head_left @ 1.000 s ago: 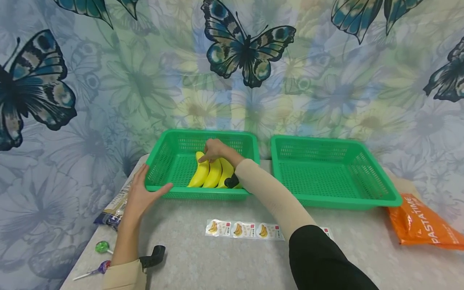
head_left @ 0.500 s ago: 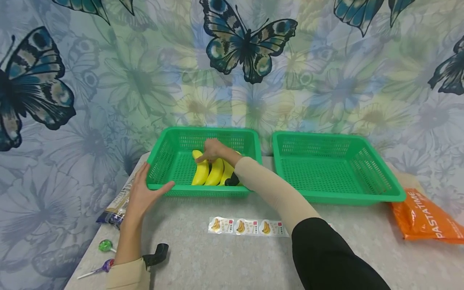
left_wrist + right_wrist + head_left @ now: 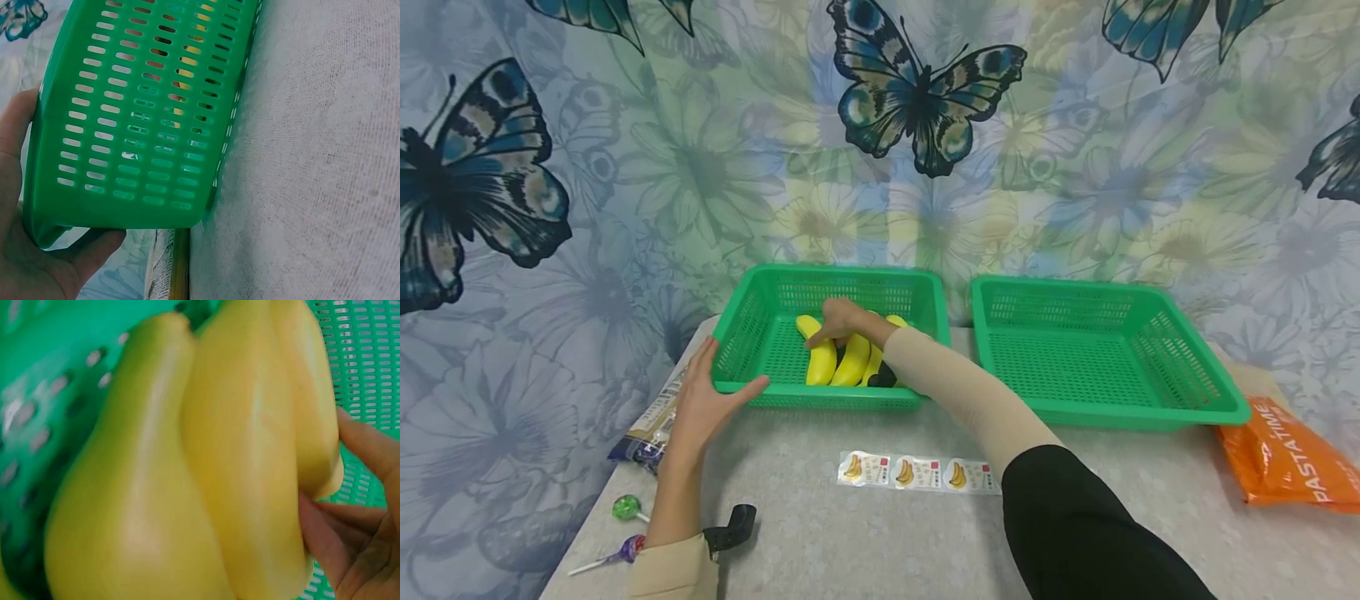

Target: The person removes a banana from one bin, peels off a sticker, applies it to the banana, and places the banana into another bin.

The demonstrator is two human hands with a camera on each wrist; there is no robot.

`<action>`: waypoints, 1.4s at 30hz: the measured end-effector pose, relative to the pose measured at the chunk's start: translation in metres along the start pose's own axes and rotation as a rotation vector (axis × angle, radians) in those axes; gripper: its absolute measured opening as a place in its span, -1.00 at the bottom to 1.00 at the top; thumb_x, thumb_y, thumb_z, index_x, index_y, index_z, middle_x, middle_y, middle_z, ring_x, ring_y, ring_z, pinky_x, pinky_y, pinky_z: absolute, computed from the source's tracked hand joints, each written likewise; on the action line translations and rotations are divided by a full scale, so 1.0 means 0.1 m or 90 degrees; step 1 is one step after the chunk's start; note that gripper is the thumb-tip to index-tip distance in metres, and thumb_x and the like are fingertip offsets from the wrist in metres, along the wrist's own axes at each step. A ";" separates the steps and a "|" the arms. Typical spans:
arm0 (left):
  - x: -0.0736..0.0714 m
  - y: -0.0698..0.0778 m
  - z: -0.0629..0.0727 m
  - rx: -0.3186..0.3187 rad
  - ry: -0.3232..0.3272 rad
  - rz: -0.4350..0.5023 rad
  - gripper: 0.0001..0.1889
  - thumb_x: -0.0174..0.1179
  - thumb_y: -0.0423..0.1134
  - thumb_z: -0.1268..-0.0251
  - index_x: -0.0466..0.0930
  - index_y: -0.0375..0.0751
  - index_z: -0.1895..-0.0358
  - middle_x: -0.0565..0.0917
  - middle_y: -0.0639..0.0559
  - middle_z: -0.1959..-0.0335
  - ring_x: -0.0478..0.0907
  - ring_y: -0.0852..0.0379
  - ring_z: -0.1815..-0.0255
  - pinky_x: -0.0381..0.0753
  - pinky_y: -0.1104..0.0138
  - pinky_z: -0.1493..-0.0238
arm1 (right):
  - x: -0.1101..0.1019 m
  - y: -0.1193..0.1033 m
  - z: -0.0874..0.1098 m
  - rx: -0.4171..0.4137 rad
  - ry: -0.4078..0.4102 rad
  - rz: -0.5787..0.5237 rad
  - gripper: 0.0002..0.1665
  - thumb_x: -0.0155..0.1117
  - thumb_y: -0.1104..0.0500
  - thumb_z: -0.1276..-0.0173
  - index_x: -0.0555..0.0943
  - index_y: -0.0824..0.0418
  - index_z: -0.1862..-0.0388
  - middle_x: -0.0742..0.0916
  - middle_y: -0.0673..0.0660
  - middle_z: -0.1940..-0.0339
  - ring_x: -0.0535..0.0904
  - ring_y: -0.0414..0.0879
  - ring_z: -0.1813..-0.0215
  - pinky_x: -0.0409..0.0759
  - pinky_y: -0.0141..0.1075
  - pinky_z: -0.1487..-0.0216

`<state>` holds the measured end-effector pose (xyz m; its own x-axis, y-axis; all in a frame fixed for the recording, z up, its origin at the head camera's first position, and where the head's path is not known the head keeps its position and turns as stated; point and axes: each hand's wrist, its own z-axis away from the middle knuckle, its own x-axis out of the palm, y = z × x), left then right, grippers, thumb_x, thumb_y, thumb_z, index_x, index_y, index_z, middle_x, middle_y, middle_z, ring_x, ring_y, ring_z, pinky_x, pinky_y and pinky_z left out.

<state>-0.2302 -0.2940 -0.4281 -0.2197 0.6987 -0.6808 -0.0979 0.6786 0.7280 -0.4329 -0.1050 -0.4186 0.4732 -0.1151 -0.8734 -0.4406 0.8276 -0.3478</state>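
Observation:
Several yellow bananas (image 3: 853,360) lie side by side in the left green basket (image 3: 831,398). My right hand (image 3: 844,321) reaches in over them and pinches the leftmost banana (image 3: 821,360) near its far end. In the right wrist view, thumb and fingers (image 3: 369,447) close around the farthest banana (image 3: 312,400), beside two larger-looking ones; part of that hand is cut off by the frame. My left hand (image 3: 706,404) holds the same basket's front left corner, thumb along the front rim. The left wrist view shows its fingers (image 3: 94,250) around the basket wall (image 3: 131,215).
A second green basket (image 3: 1112,414) stands to the right, an orange pasta bag (image 3: 1288,458) beside it. A strip of banana stickers (image 3: 917,472) lies in front. At left are a snack bag (image 3: 651,433), a green lollipop (image 3: 627,507) and a purple lollipop (image 3: 631,548).
The leftmost banana has turned slightly, its far end swinging left with my right hand on it. My left hand stays on the basket corner. The head view has shifted a little.

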 end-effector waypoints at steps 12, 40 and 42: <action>0.00 0.02 0.04 -0.012 -0.002 0.009 0.15 0.31 0.25 -0.10 -0.23 -0.08 -0.60 -0.19 -0.12 -0.63 -0.16 -0.33 -0.59 -0.04 -0.41 -0.39 | 0.00 -0.01 0.07 0.062 0.018 -0.140 -0.54 0.53 -0.14 -0.07 0.61 0.21 0.45 0.68 0.06 0.60 0.70 -0.13 0.49 0.68 -0.42 0.46; -0.02 -0.01 0.00 -0.012 -0.002 0.009 0.16 0.30 0.28 -0.09 -0.24 -0.06 -0.60 -0.19 -0.15 -0.62 -0.15 -0.36 -0.58 -0.01 -0.41 -0.38 | -0.63 -0.01 0.77 0.046 0.118 -0.204 -0.58 0.49 -0.10 -0.15 0.67 0.24 0.52 0.75 0.14 0.54 0.77 0.06 0.28 0.72 -0.35 0.33; -0.03 -0.02 0.00 -0.007 -0.001 0.009 0.15 0.30 0.27 -0.09 -0.23 -0.07 -0.60 -0.18 -0.15 -0.62 -0.15 -0.36 -0.58 -0.02 -0.41 -0.38 | -0.69 0.01 0.86 0.048 0.136 -0.207 -0.58 0.50 -0.10 -0.14 0.65 0.22 0.57 0.74 0.15 0.56 0.74 -0.02 0.41 0.71 -0.37 0.38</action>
<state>-0.2296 -0.2973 -0.4271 -0.2193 0.7088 -0.6704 -0.1059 0.6658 0.7386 -0.4003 -0.0485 -0.3290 0.4061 -0.4829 -0.7758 -0.2328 0.7663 -0.5988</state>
